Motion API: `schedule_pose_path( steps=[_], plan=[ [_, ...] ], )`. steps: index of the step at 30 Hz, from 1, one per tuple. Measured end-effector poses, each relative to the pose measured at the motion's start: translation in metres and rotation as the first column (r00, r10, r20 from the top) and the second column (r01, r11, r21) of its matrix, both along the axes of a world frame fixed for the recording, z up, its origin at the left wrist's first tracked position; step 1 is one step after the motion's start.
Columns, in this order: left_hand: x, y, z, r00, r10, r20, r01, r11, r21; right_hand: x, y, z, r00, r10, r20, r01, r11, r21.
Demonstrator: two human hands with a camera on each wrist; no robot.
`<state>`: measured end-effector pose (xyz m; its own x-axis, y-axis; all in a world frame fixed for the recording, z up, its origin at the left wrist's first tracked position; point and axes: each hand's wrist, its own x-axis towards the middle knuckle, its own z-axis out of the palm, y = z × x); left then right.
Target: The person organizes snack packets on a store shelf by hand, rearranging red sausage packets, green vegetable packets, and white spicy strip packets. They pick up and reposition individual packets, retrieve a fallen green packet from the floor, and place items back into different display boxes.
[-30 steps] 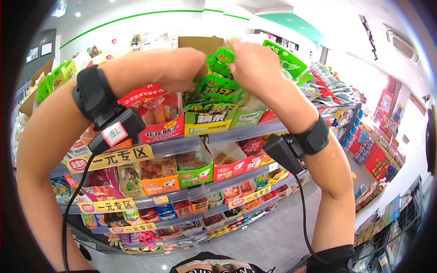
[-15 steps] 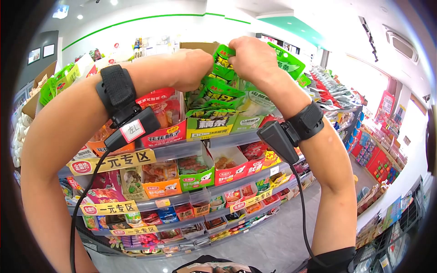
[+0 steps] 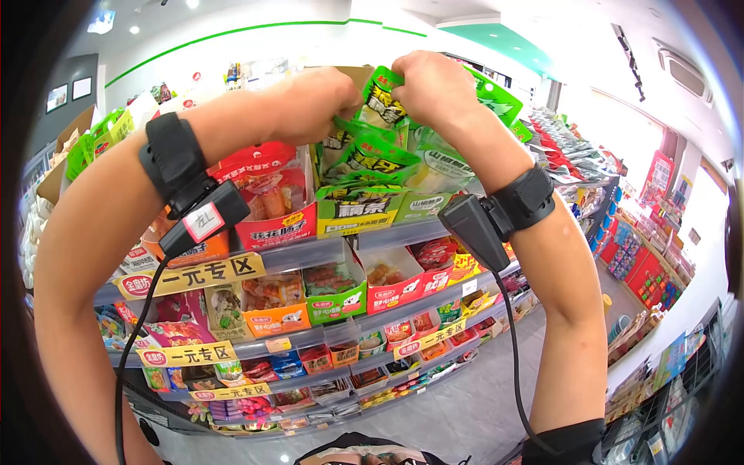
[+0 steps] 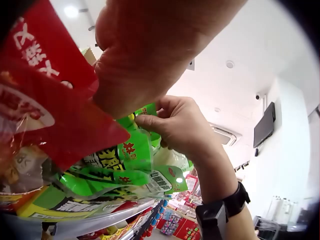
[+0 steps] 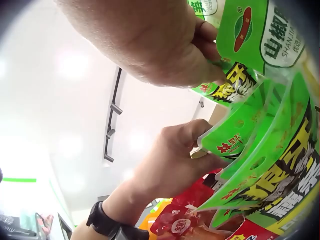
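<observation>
Green snack packets (image 3: 372,159) stand in a green and yellow box (image 3: 358,209) on the top shelf. My left hand (image 3: 322,101) is at the box's left side; in the right wrist view the left hand (image 5: 172,155) pinches the top edge of a green packet (image 5: 232,137). My right hand (image 3: 435,87) grips another green packet (image 3: 382,101) by its upper part, raised above the others. In the left wrist view the right hand (image 4: 182,122) has its thumb against that packet, and the left hand (image 4: 145,50) fills the top, fingertips hidden.
Red sausage packets (image 3: 271,190) stand in a box on the left, and clear packets with green tops (image 3: 446,167) on the right. Lower shelves hold boxed snacks (image 3: 333,283) behind yellow labels (image 3: 209,273). An aisle floor (image 3: 496,372) runs at the right, with more racks beyond.
The packet in my right hand has come up and shows more of its front. My left hand has moved up slightly, and the packet tops near it have shifted.
</observation>
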<state>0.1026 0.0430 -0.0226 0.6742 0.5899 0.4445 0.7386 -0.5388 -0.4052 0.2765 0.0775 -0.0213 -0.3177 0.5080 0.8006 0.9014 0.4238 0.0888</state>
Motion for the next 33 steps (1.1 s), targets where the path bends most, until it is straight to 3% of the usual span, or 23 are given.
schedule_pose_path(
  steps=[3,6,9,10,13,14,18,24,26,27,30,33],
  plan=[
    [0.005,-0.012,0.003,0.996,-0.008,0.091,0.01,1.0,-0.02,-0.001,-0.011,0.003,0.989,0.122,0.082,-0.125,0.992,0.023],
    [0.008,-0.012,0.001,0.995,-0.065,0.07,0.065,0.998,0.005,-0.008,-0.002,0.013,0.963,0.243,0.113,-0.24,0.97,-0.033],
    [0.009,-0.006,-0.003,0.97,-0.141,0.2,0.144,0.99,-0.002,-0.016,0.01,0.02,0.923,0.323,0.209,-0.235,0.903,-0.358],
    [0.01,-0.007,-0.004,0.969,-0.102,0.227,0.103,0.995,0.007,-0.019,0.015,0.018,0.913,0.317,0.256,-0.204,0.9,-0.384],
    [0.011,-0.011,-0.007,0.959,-0.01,0.282,-0.003,0.999,0.044,-0.008,0.017,0.017,0.806,0.505,0.309,-0.426,0.857,-0.29],
    [0.01,-0.01,-0.006,0.959,0.003,0.283,-0.022,0.998,0.065,-0.006,0.012,0.017,0.816,0.527,0.237,-0.442,0.834,-0.33],
    [0.009,-0.018,0.007,0.96,0.158,0.233,-0.158,0.987,-0.02,-0.005,-0.021,0.028,0.93,0.241,0.278,-0.124,0.917,-0.38],
    [0.004,-0.01,0.004,0.962,0.049,0.268,-0.065,0.997,0.049,-0.006,-0.028,0.012,0.95,0.173,0.262,-0.14,0.98,-0.14],
    [0.001,-0.006,0.005,0.988,-0.028,0.149,0.027,1.0,0.011,-0.01,-0.032,0.006,0.964,0.168,0.206,-0.158,0.985,-0.064],
    [0.0,-0.003,0.006,0.994,-0.069,0.09,0.07,0.997,-0.012,-0.011,-0.034,0.005,0.97,0.168,0.178,-0.166,0.986,-0.026],
    [0.001,-0.004,0.012,0.996,0.047,0.07,-0.031,0.977,-0.21,-0.009,-0.047,0.003,0.959,0.248,0.139,-0.249,0.969,-0.009],
    [0.006,-0.013,0.023,0.974,0.049,0.223,0.031,0.939,-0.343,-0.003,-0.074,-0.002,0.921,0.381,0.088,-0.389,0.914,0.117]
  ],
)
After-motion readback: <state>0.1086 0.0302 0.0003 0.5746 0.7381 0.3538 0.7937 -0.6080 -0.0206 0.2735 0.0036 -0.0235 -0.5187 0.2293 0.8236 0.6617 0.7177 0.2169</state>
